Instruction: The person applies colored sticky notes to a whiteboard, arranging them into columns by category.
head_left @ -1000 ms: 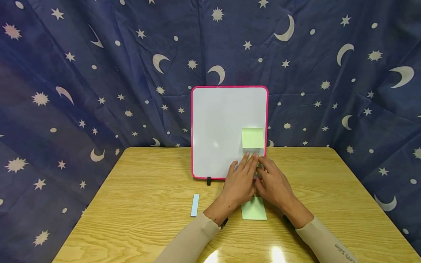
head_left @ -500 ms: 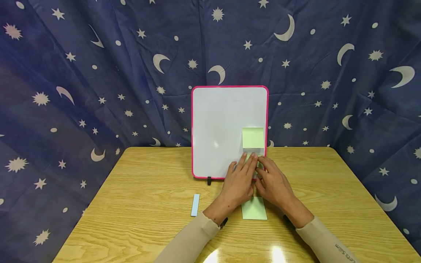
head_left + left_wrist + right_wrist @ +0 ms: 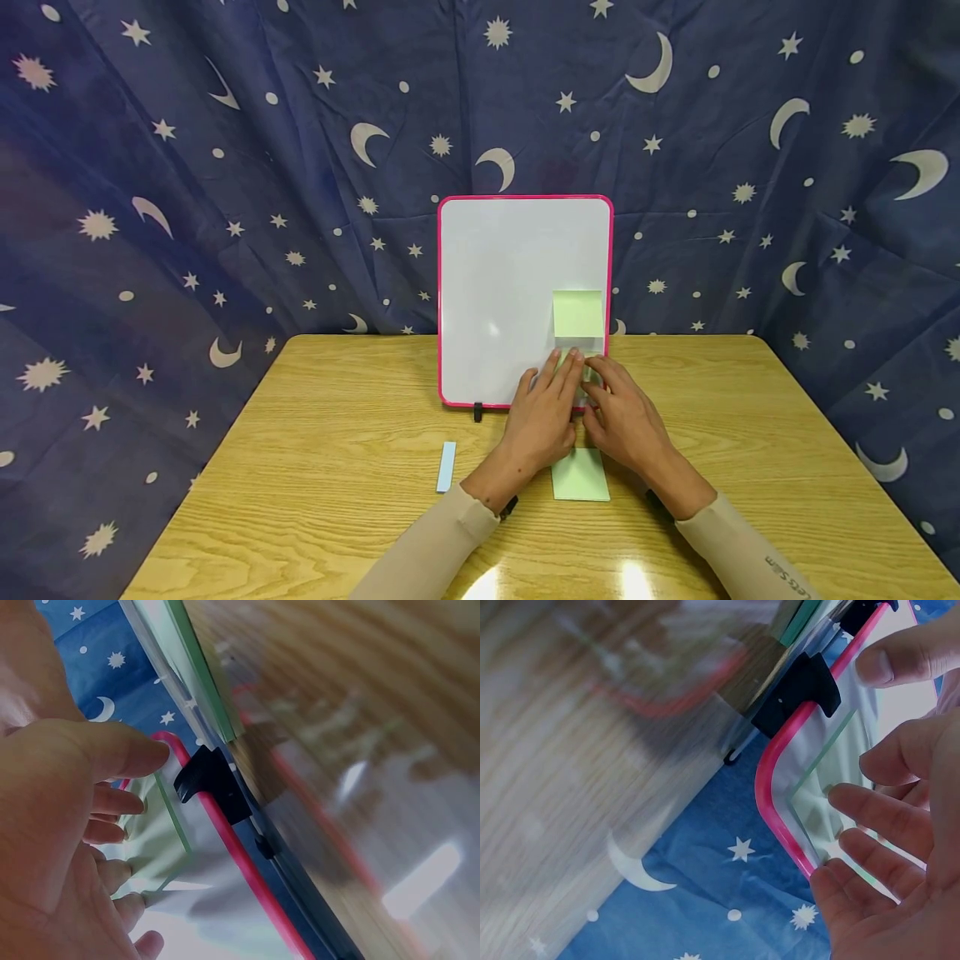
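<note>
A whiteboard (image 3: 495, 267) with a pink frame stands upright at the back of the table. A light green sticky note (image 3: 577, 313) is on its right side, its lower edge lifting off the board. Below that, a second green sticky note (image 3: 814, 806) lies against the board's lower right corner, partly hidden by both hands in the head view. My left hand (image 3: 542, 417) presses it with nearly straight fingers. Loosely bent fingers of my right hand (image 3: 626, 421) touch the same note near its right side. Neither hand grips anything.
A green sticky note pad (image 3: 581, 477) lies on the wooden table (image 3: 337, 500) beneath the hands. A narrow light blue strip (image 3: 446, 467) lies to its left. Black clips (image 3: 799, 694) hold the board's bottom edge. A star-and-moon curtain (image 3: 300, 167) hangs behind.
My left fingers have slid slightly left across the lower note. The right hand stays nearly in place, and the upper note has not moved.
</note>
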